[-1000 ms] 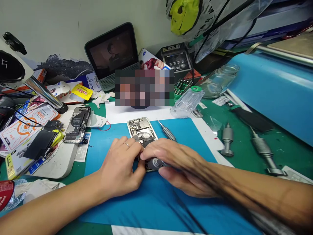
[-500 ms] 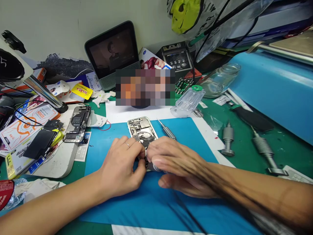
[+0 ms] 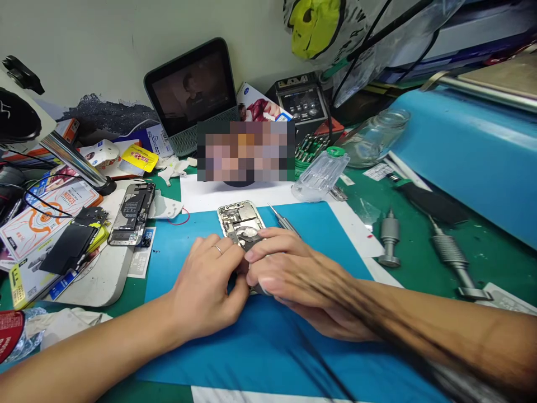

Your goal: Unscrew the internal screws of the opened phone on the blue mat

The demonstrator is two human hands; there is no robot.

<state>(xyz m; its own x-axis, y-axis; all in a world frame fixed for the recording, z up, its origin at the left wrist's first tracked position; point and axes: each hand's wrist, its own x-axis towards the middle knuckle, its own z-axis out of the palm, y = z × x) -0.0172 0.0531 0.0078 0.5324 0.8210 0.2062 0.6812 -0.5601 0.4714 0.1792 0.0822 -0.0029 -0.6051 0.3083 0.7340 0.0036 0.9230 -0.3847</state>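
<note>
An opened phone (image 3: 242,217) lies on the blue mat (image 3: 180,352), its inner parts bare and its lower end mostly covered by my hands. My left hand (image 3: 218,282), a ring on one finger, is closed at the phone's lower left edge, thumb and forefinger curled in. Over the lower right part, my right hand (image 3: 293,277) has its fingers bent and pressed together. Whatever sits between those fingertips is hidden. Just beyond the right hand lies a grey screwdriver (image 3: 283,219), tip pointing away.
On the left, a second opened phone (image 3: 132,214) rests on a white base (image 3: 100,288) beside boxes. Two grey screwdrivers (image 3: 390,238) (image 3: 451,252) are at the right. Behind are a clear plastic holder (image 3: 321,178), a glass jar (image 3: 380,137) and a tablet-like screen (image 3: 193,84). Dark blurred strands cross the foreground.
My right hand has shifted slightly left, its fingers curling further down over the phone's lower end. It now covers more of the screwdriver. The left hand stays in place.
</note>
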